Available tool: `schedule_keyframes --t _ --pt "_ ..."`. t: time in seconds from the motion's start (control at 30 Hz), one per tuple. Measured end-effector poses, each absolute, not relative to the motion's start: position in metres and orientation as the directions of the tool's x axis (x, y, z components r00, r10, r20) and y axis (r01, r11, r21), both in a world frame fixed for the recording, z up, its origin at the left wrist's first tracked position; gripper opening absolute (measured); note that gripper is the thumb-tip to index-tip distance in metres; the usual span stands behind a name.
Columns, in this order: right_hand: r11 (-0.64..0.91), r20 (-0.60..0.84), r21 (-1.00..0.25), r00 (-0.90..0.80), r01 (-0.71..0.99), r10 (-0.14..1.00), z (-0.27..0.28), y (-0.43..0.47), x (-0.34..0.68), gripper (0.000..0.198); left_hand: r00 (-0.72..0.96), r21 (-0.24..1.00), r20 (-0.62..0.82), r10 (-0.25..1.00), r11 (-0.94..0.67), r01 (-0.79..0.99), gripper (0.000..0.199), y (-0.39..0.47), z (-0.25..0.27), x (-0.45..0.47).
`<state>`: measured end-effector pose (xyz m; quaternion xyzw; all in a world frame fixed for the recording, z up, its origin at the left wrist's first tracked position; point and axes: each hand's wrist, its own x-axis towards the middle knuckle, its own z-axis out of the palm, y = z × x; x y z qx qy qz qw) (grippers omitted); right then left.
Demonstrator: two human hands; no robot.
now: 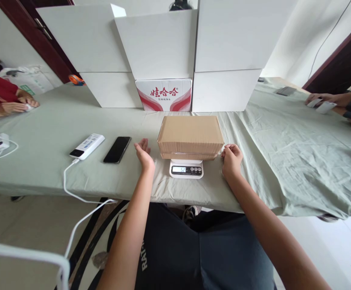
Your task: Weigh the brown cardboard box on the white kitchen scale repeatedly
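Observation:
A brown cardboard box [190, 131] rests on a small white digital scale [186, 176], hiding its platform. The scale's display shows what looks like 52. Left of the box, my left hand [145, 155] is open, palm turned toward it and fingers apart, not touching it. My right hand [232, 158] is by the box's lower right corner with its fingers curled in. Whether the fingertips touch the box or pinch something small cannot be made out. A black smartphone [117, 149] lies on the cloth left of my left hand.
A white power bank [87, 146] with a white cable lies left of the phone. Stacked white boxes [160, 48] and a red-and-white printed carton [163, 95] stand behind. Other people's hands hold white items at the far left [15, 105] and far right [323, 102]. Green cloth [254, 161] covers the table.

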<state>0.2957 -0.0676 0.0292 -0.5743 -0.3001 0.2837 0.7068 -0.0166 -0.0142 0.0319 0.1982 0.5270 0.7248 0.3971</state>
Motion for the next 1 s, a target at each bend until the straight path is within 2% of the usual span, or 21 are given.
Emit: schedule_keyframes --t 0.27,0.47,0.67,1.0 --pt "0.173 0.091 -0.983 0.655 -0.062 0.750 0.0305 -0.0678 0.2956 0.015 -0.606 0.931 -0.114 0.787 -0.130 -0.343 0.071 -0.0116 0.0283 -0.0175" --pt "0.182 0.090 -0.981 0.655 -0.074 0.750 0.0308 -0.0664 0.2958 0.021 -0.608 0.938 -0.104 0.787 -0.125 -0.322 0.066 -0.0115 0.0284 -0.0161" --pt "0.194 0.161 -0.981 0.626 0.015 0.763 0.0329 -0.0656 0.2934 0.020 -0.615 0.941 -0.102 0.782 -0.125 -0.315 0.060 -0.0112 0.0298 -0.0125" --pt "0.204 0.170 -0.979 0.591 0.009 0.789 0.0339 -0.0634 0.2898 0.016 -0.614 0.947 -0.069 0.786 -0.141 -0.288 0.069 -0.0105 0.0290 -0.0111"
